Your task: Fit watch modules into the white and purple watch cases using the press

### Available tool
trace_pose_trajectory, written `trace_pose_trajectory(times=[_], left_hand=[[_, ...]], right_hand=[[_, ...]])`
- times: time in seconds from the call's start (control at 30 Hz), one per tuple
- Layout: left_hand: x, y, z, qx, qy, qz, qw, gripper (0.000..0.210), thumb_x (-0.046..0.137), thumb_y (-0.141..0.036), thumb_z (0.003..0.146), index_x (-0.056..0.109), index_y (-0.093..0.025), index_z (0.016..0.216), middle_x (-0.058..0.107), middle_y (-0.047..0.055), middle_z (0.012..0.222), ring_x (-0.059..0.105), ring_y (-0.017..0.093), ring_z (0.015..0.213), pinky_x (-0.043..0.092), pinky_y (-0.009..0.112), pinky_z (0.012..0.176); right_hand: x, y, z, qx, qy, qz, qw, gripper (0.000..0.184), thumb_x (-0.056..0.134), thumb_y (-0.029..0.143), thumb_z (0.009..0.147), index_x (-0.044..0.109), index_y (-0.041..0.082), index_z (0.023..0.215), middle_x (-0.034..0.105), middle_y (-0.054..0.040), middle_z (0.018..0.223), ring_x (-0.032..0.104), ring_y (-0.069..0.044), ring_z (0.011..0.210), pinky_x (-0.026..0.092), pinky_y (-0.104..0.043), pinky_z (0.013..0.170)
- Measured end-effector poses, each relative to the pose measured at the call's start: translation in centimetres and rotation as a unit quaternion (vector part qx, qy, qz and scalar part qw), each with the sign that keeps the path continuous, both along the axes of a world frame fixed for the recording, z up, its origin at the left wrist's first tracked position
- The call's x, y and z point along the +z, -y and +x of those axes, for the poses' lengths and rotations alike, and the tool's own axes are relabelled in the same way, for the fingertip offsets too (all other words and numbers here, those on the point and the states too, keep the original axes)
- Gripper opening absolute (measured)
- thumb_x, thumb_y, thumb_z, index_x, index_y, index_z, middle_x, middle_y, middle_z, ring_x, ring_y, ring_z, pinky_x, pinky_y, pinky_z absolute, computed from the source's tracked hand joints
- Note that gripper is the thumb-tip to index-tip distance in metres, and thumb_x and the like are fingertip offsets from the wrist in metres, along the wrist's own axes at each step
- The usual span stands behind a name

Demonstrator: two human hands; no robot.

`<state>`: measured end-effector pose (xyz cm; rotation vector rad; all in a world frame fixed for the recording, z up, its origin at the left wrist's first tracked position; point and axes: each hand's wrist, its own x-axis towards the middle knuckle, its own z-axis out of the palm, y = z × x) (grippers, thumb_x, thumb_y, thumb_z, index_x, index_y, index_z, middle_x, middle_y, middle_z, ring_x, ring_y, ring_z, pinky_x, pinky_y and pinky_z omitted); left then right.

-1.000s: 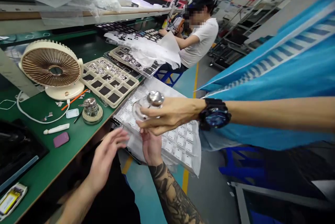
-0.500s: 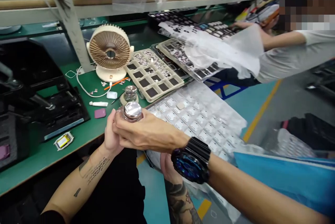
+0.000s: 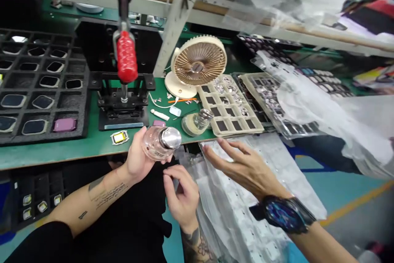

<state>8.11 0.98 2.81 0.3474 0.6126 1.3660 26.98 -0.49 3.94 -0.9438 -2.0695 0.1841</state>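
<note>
1 clear glass bottle with a silver metal cap (image 3: 161,143) is gripped in the left hand (image 3: 137,160), best kept level; right hand (image 3: 181,197) is loosely curled, nothing held; co-worker's hand (image 3: 243,166) is spread flat.

Bare, tattooed forearms over black clothing

Left forearm (image 3: 101,197) at 7 o'clock carries script lettering and small marks — right forearm (image 3: 197,244) at 6 o'clock bears dense dark patterning; black sleeve (image 3: 37,244) at 8 o'clock.
</note>
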Motion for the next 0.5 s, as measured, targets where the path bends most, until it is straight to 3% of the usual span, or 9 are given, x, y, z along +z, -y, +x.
trace_pose_trajectory(times=[0.07,0.13,0.23,0.33,0.5], left_hand=[[0.2,1.4,-1.2,0.008,-0.01,-0.012,1.0,0.065,0.047,-0.067,0.108,0.076,-0.01,0.119,0.079,0.014,0.085,0.066,0.023,0.061,0.045,0.031,0.055],[0.2,2.8,-2.3,0.019,-0.017,-0.02,0.999,0.066,0.046,-0.067,0.108,0.076,-0.009,0.118,0.078,0.014,0.083,0.065,0.023,0.059,0.044,0.031,0.053],[-0.2,4.7,-3.7,0.061,-0.03,-0.03,0.997,0.064,0.043,-0.065,0.11,0.078,-0.011,0.107,0.076,0.012,0.076,0.064,0.023,0.056,0.044,0.031,0.052],[-0.7,6.2,-5.1,0.114,-0.032,-0.037,0.992,0.062,0.042,-0.063,0.112,0.075,-0.015,0.091,0.069,0.008,0.064,0.061,0.022,0.054,0.045,0.031,0.052],[-0.9,8.3,-8.0,0.166,-0.04,-0.051,0.984,0.064,0.043,-0.065,0.109,0.072,-0.015,0.082,0.066,0.009,0.061,0.059,0.021,0.052,0.043,0.029,0.049]], right_hand=[[-0.7,1.2,-1.5,0.06,-0.073,-0.004,0.996,0.039,0.066,0.013,0.103,0.077,0.032,0.135,0.075,-0.0054,0.091,0.076,-0.024,0.073,0.07,-0.038,0.063],[0.8,0.4,-2.8,0.115,-0.103,0.006,0.988,0.051,0.07,0.014,0.1,0.074,0.033,0.147,0.078,-0.009,0.102,0.078,-0.028,0.082,0.071,-0.042,0.067],[5.1,-3.0,-5.0,0.219,0.004,0.02,0.975,0.059,0.071,0.026,0.107,0.062,0.03,0.165,0.077,-0.0141,0.132,0.079,-0.033,0.115,0.074,-0.049,0.09],[8.8,-5.4,-8.0,0.332,0.118,0.019,0.936,0.051,0.065,0.024,0.112,0.06,0.026,0.162,0.076,-0.0133,0.141,0.078,-0.03,0.121,0.071,-0.047,0.099],[10.5,-5.4,-12.7,0.403,0.202,0.059,0.89,0.038,0.056,0.011,0.113,0.068,0.024,0.146,0.079,-0.0115,0.138,0.079,-0.027,0.112,0.069,-0.043,0.095]])
